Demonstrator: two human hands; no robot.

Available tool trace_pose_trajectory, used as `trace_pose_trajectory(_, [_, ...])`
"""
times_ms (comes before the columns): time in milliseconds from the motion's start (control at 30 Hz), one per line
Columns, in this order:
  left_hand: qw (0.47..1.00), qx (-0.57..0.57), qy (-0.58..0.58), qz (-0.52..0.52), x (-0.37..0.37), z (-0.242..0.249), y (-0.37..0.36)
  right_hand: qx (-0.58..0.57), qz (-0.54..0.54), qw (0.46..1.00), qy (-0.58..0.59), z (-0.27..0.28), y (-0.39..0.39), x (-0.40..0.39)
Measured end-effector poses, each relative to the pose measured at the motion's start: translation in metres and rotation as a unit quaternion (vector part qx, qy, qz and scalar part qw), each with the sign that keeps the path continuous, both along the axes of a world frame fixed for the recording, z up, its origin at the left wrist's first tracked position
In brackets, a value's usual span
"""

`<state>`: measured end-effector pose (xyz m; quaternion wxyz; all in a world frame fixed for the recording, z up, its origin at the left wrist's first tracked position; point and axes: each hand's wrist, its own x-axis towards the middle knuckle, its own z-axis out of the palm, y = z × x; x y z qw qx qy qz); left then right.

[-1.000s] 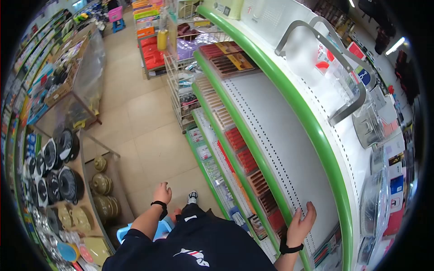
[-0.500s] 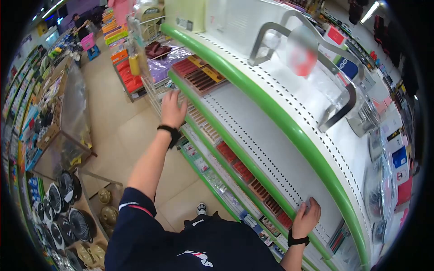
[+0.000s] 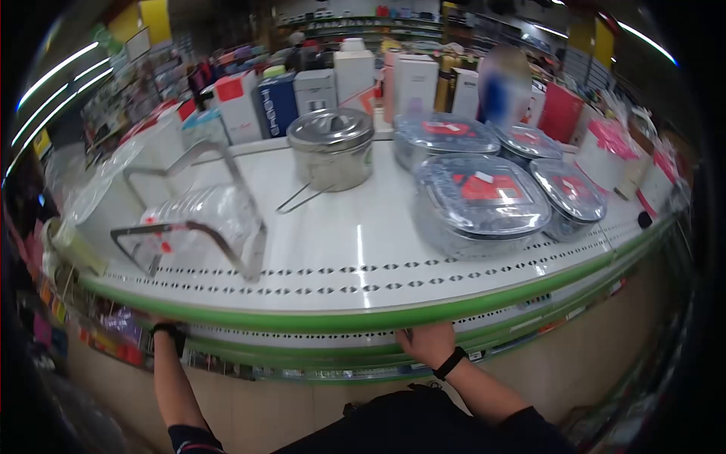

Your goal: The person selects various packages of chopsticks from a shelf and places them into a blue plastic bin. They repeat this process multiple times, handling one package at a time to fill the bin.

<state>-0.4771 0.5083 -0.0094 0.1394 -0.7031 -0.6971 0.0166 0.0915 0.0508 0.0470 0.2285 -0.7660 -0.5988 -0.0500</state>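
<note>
Below the green-edged top shelf (image 3: 325,319), my right hand (image 3: 429,343) rests at the lower shelf (image 3: 302,334); its fingertips are partly tucked under the top shelf's edge, so what they hold, if anything, is hidden. My left hand (image 3: 163,321) reaches under the same edge farther left, and only its wrist with a black band shows. A steel pot with a lid (image 3: 331,151) stands on the top shelf. To its left are a bent metal rack (image 3: 189,227) and clear plastic-wrapped items (image 3: 219,212). Lidded containers with red labels (image 3: 484,193) sit to its right.
Boxes, among them a blue one (image 3: 278,106) and a white one (image 3: 414,87), line the back of the top shelf. Pink-wrapped items (image 3: 609,151) stand at the right end. Floor (image 3: 302,412) shows below the shelves, and more stocked shelves lie beyond.
The view has swung up and to the right, over the top shelf. My left hand has gone under the shelf edge, and my right hand's fingers are now partly hidden.
</note>
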Motion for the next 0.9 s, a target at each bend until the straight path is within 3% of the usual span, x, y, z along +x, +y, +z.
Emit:
trace_pose_trajectory(267, [0.998, -0.018, -0.048, -0.025, -0.014, 0.000, 0.001, 0.071, 0.001, 0.997, -0.034, -0.005, 0.002, 0.002])
trace_pose_trajectory(900, [0.986, -0.011, -0.140, -0.090, -0.032, -0.026, 0.007, 0.072, -0.002, 0.997, -0.032, 0.003, 0.001, 0.000])
